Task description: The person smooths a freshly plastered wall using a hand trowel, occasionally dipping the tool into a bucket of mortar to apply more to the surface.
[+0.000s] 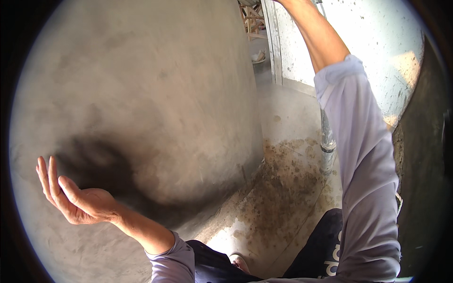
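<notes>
My left hand is raised beside a grey plastered wall, on the left, with the palm turned partly upward. Its fingers are stretched out and nothing shows in them. A dark shadow falls on the wall next to this hand; whether the skin touches the plaster I cannot tell. My right forearm, its sleeve rolled back, reaches up past the top edge of the view. The right hand lies beyond that edge, so its fingers and anything in them are hidden.
A white, spotted panel stands at the upper right. Below it an upright grey pipe meets the stained floor. Wooden framing shows through a gap beyond the wall's edge. My shoe is near the wall's base.
</notes>
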Available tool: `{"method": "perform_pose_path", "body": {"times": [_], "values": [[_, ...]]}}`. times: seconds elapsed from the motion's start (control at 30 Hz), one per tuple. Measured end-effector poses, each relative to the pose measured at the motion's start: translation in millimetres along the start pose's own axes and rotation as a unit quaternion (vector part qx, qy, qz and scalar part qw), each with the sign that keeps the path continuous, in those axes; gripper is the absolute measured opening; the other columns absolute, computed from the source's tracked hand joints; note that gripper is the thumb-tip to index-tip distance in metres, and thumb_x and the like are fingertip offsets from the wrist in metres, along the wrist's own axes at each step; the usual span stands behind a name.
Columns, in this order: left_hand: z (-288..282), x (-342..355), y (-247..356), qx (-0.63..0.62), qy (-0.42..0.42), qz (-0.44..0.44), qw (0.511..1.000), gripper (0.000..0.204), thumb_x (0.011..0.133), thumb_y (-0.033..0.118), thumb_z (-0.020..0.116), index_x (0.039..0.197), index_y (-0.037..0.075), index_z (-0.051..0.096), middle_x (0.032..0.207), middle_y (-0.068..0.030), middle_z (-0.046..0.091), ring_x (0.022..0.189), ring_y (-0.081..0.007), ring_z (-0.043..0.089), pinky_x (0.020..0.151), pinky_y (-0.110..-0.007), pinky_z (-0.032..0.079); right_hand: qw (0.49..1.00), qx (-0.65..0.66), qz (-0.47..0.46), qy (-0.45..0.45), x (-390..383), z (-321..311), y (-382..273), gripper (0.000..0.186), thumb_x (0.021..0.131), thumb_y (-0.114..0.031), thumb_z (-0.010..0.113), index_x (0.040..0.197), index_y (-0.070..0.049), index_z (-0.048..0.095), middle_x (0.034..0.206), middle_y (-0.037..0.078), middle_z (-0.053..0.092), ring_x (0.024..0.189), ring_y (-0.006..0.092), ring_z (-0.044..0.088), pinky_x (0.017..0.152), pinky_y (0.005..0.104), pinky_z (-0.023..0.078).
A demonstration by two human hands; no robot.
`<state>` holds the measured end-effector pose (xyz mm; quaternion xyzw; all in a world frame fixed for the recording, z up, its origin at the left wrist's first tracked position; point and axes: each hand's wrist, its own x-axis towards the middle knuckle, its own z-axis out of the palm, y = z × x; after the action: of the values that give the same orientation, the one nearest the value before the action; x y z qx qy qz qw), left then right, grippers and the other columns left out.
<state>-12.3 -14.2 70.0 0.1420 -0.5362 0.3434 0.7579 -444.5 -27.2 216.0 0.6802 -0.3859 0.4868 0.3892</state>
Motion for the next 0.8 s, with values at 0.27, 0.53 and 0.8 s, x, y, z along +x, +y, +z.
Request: {"method": "perform_pose_path", "body": {"times": [0.27,0.53,0.8], "values": [[5,2,11,-0.025,0.003,-0.038,0.999,0.033,0.099,0.009,0.048,0.113,-0.006,0.072,0.125,-0.0173,0.069,0.122,-0.0272,0.062,0.108,-0.038,0.045,0.995,0.038,0.095,0.009,-195,61,-90,0.041,0.081,-0.011,0.076,0.121,-0.008,0.068,0.112,0.01,0.065,0.106,0.0308,0.059,0.092,0.0439,0.047],[-11,23,54,-0.388,-0.073,-0.117,0.911,0.044,0.101,0.024,0.041,0.127,-0.004,0.064,0.134,-0.0197,0.062,0.126,-0.0351,0.057,0.114,-0.048,0.039,0.971,0.101,0.166,-0.141,-323,49,-185,0.036,0.085,-0.002,0.068,0.12,-0.011,0.07,0.109,0.006,0.065,0.112,0.0296,0.057,0.106,0.0473,0.042],[-69,-143,249,-0.665,-0.726,0.004,0.177,0.044,0.094,0.02,0.065,0.133,0.002,0.056,0.12,-0.0187,0.064,0.113,-0.0358,0.061,0.098,-0.046,0.047,0.998,0.051,0.015,0.044,-50,14,-57,0.036,0.09,-0.008,0.066,0.126,-0.001,0.062,0.118,0.019,0.063,0.113,0.037,0.06,0.099,0.0428,0.049]]}}
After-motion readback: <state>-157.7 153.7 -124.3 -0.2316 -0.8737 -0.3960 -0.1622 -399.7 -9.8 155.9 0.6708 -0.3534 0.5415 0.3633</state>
